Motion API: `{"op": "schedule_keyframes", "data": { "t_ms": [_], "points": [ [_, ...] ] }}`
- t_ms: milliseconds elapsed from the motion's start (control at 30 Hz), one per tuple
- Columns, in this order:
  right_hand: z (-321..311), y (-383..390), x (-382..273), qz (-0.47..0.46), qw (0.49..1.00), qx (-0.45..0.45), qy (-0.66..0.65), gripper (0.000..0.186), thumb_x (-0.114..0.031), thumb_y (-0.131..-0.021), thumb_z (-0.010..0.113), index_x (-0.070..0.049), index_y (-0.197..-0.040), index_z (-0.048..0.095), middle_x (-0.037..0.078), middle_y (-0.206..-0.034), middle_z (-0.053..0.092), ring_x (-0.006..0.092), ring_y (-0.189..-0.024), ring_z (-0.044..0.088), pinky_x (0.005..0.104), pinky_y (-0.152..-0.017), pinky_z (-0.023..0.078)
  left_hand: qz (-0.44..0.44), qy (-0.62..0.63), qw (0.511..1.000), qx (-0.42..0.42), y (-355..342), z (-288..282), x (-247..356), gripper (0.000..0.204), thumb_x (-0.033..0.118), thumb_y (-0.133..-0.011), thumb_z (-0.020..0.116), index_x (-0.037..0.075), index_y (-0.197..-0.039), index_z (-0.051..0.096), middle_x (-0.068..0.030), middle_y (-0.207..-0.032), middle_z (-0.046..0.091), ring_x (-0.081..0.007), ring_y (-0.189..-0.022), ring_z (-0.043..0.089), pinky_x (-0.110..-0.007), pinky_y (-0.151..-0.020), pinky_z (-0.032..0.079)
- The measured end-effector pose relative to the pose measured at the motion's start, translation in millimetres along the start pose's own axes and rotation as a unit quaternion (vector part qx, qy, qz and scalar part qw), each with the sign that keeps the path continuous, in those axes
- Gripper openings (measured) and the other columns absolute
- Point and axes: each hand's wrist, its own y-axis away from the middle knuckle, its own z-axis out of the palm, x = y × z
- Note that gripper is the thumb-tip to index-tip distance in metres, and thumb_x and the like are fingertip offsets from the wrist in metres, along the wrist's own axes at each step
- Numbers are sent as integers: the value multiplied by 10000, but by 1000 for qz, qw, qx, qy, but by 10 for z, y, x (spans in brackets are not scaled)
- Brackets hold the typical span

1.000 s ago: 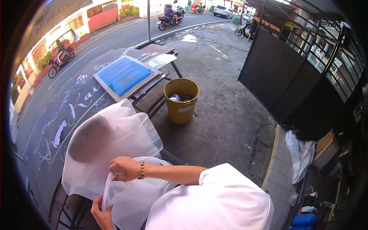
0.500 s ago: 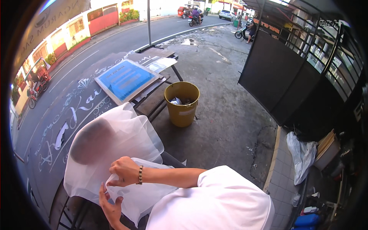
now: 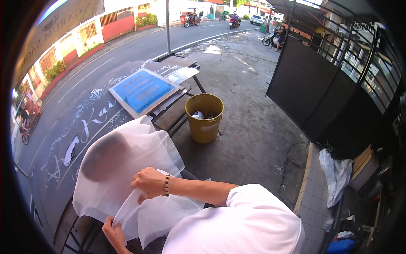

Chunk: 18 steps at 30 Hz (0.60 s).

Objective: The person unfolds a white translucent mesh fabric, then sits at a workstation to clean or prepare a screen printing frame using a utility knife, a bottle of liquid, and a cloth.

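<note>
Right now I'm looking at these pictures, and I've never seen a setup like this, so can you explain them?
There's no machine: these are a person's bare hands, seen by a camera worn on that person's head, whose wide lens bends straight edges. The left hand and right hand each pinch a sheer white cloth. A dark patch shows through it; I can't tell what that is. Beyond, a framed blue panel lies on a dark lettered board.

Sheer, smooth, cloth-like white material (image 3: 158,148) is seen lower left. A smooth blue panel (image 3: 144,93) is edged by a wood-look frame (image 3: 174,87), left of centre. Yellow bin (image 3: 205,129): plastic-like, centre. Rough concrete-like ground (image 3: 253,127) is shown; crinkled plastic-like sheet (image 3: 336,178), lower right.
</note>
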Motion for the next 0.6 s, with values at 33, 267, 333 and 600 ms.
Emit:
{"op": "schedule_keyframes", "data": {
  "t_ms": [33,267,333,600],
  "points": [
    [7,29,93,8,999,-26,22,375,-359,-661,877,-57,-790,696,83,-754,671,311,-750,680,430,-618,522,6,21,1000,-20,-35,-119,-82,104,-84,-746,504,-33,-823,554,-122,-667,562,-222,-605,558,-324,-595,436],
    [-44,379,1051,63,991,-31,111,189,-195,-733,812,-74,-836,709,91,-845,695,314,-859,682,435,-715,537,133,15,987,94,-191,-831,198,120,67,-800,617,10,-778,514,-51,-676,461,-173,-657,462,-305,-628,373],
    [-370,339,1106,83,989,4,125,155,-203,-757,784,-81,-817,710,102,-841,694,313,-876,681,436,-733,535,150,-39,985,81,-226,-1083,273,183,90,-732,666,4,-786,513,-98,-709,493,-242,-689,506,-339,-670,394],
    [-1769,264,1291,100,968,223,-46,101,-122,-939,643,-21,-938,651,123,-822,701,234,-716,683,337,-665,530,213,-114,959,147,-768,-1885,817,163,-63,-767,601,-24,-917,552,-93,-804,518,-215,-788,534,-293,-770,432]
  ]
}}
